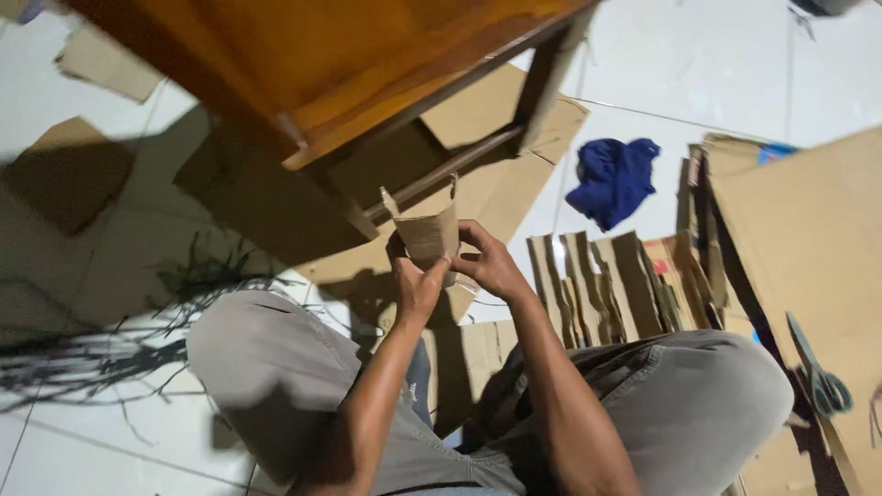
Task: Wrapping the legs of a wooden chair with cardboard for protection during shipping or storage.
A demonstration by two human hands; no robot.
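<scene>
The left hand (418, 287) and the right hand (489, 264) meet just above the middle of the frame, both closed on a small folded cardboard piece (430, 231). The left hand grips its lower left side with the fingers curled around the edge, thumb toward the centre; the right hand pinches its lower right side, fingers bent over the front. The piece stands upright between them, its two upper corners sticking up like flaps, held in the air above the person's knees.

Below the hands the forearms run down to the bottom edge, between legs in grey trousers (276, 367), crossed on a white tiled floor (698, 73). Directly behind the held piece, in the upper middle, stands a wooden table (322, 64) seen from above, with flat cardboard sheets (496, 110) lying under its legs. To the right of the hands a row of cut cardboard strips (606, 285) lies on the floor, and above them a crumpled blue cloth (614, 179). A large cardboard sheet (808, 239) fills the right side, with scissors (819, 378) resting on it near the lower right. At the left, a tangle of thin dark strips (101, 354) spreads over the tiles.
</scene>
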